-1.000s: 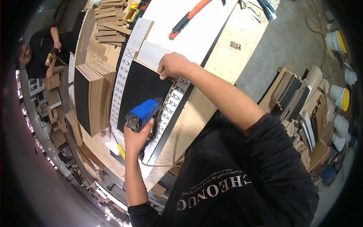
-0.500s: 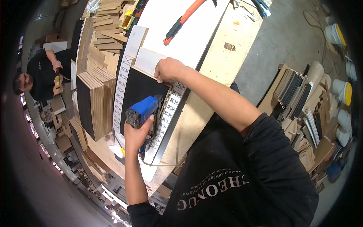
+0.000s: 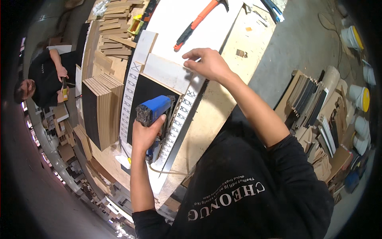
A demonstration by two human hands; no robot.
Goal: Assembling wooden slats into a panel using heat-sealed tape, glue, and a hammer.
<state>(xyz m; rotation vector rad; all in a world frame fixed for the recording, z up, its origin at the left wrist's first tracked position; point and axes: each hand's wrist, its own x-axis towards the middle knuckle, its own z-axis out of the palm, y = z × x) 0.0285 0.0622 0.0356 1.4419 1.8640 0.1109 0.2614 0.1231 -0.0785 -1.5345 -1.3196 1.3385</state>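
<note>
My left hand [image 3: 144, 136] is wrapped around the handle of a blue and black nail gun [image 3: 157, 105], and a thin air hose [image 3: 169, 173] runs from its base. The gun is over the right side of a black panel [image 3: 149, 92], beside a white strip marked with black crosses [image 3: 184, 109]. A similar marked strip [image 3: 127, 95] lies along the panel's left side. Across the panel's far end lies a whitish board [image 3: 166, 71]. My right hand [image 3: 207, 64] is raised near that board's right end, fingers apart and holding nothing.
An orange and black claw hammer [image 3: 199, 19] lies farther up the white surface. To the left stand stacked panels [image 3: 104, 113] and piled wood strips [image 3: 115, 38]. A co-worker [image 3: 49, 79] holds a tool at far left. Buckets [image 3: 359, 96] and scrap bundles [image 3: 308, 93] line the right.
My right hand has lifted off the whitish board's near edge, moved right and away, and its fingers have spread. The nail gun stays in my left hand, shifted slightly right.
</note>
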